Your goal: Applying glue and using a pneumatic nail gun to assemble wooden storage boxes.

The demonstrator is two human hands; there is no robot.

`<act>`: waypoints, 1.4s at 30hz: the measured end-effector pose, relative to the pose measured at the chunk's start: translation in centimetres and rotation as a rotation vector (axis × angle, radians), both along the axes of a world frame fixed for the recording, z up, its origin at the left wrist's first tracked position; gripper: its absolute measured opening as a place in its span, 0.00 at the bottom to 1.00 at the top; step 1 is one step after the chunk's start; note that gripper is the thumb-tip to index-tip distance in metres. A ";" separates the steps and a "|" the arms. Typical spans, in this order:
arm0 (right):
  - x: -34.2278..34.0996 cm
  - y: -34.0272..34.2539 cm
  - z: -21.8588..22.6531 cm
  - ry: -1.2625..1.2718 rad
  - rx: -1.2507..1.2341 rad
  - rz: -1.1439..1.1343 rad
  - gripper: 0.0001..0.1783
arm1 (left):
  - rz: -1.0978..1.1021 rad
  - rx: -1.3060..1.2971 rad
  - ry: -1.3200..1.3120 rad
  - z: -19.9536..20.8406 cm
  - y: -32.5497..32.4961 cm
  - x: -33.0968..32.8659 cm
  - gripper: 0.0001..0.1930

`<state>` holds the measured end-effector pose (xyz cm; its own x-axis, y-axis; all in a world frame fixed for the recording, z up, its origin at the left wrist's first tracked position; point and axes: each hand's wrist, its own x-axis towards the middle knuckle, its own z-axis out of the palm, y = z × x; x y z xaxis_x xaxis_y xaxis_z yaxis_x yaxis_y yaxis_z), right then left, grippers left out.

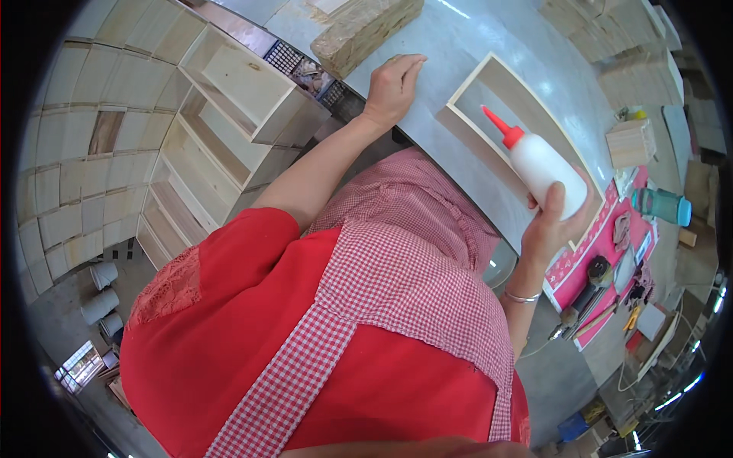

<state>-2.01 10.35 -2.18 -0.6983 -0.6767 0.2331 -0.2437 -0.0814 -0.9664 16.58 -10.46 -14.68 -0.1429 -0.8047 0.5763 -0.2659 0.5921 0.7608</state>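
Head view: right hand (553, 220) grips white plastic bottle (546, 169), red conical nozzle (499, 124) toward ten o'clock, above pale rectangular wooden frame (481, 137) on grey bench (458, 38), two o'clock. Left hand (394, 88), twelve o'clock, curled; can't tell if empty. Overtight squeeze could dribble contents.

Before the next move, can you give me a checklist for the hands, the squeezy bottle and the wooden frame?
1. White bottle held: ok, the right hand grips its lower end.
2. Red nozzle on the bottle: ok, it is fitted.
3. Wooden frame on the table: ok, it lies there, beneath the bottle in this view.
4. Left hand out of the frame: ok, it is off to the left.
5. Something left in the bottle: cannot tell, its white side hides the level.
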 end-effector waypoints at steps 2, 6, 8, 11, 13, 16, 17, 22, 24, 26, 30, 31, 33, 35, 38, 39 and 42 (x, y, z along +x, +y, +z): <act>0.6 -0.7 0.1 -0.002 0.055 0.052 0.28 | 0.006 -0.033 0.013 -0.1 0.1 -0.3 0.08; 0.8 -1.8 -0.2 0.017 0.122 0.109 0.28 | 0.021 -0.069 0.009 0.1 0.3 -0.3 0.08; 0.9 -2.1 -0.4 0.024 0.143 0.125 0.28 | 0.035 -0.009 -0.044 0.7 0.5 0.0 0.09; 1.1 -2.4 -0.4 0.000 0.158 0.116 0.26 | 0.036 -0.014 -0.078 0.6 0.6 0.0 0.10; 1.1 -2.7 -0.3 0.015 0.172 0.115 0.25 | 0.037 -0.017 -0.095 0.6 0.7 0.0 0.10; 1.0 -3.0 0.0 0.043 0.195 0.111 0.24 | 0.038 -0.002 -0.113 0.9 0.9 0.1 0.10; 1.0 -3.2 0.1 0.066 0.187 0.107 0.24 | 0.037 -0.002 -0.113 0.9 0.9 0.0 0.10; 0.0 -4.5 -0.7 0.220 0.115 0.070 0.23 | 0.030 -0.007 -0.115 0.9 0.8 0.0 0.09; -0.4 -5.0 -1.2 0.275 0.085 0.053 0.23 | 0.026 -0.004 -0.119 1.0 0.9 -0.1 0.09; -0.8 -5.6 -1.4 0.287 0.069 0.029 0.23 | 0.026 -0.004 -0.120 1.0 0.9 0.0 0.09; -1.6 -7.0 -1.3 0.294 0.055 0.005 0.24 | 0.033 -0.004 -0.129 1.0 0.9 0.0 0.09; -1.7 -7.3 -1.3 0.293 0.056 -0.001 0.24 | 0.037 -0.006 -0.135 1.0 1.0 0.0 0.09; -1.9 -7.9 -0.9 0.267 0.067 -0.018 0.24 | 0.039 -0.012 -0.138 1.0 1.0 0.0 0.09; -2.0 -8.4 -0.5 0.210 0.096 -0.047 0.24 | 0.039 -0.005 -0.137 1.0 1.0 0.0 0.09; -2.4 -9.0 -0.4 0.246 0.107 -0.069 0.24 | 0.040 -0.002 -0.143 1.0 1.1 0.0 0.09; -2.6 -9.1 -0.4 0.264 0.115 -0.079 0.24 | 0.042 0.000 -0.150 1.0 1.1 0.0 0.09; -3.2 -9.0 -0.4 0.282 0.121 -0.083 0.24 | 0.041 -0.001 -0.158 1.0 1.0 0.0 0.09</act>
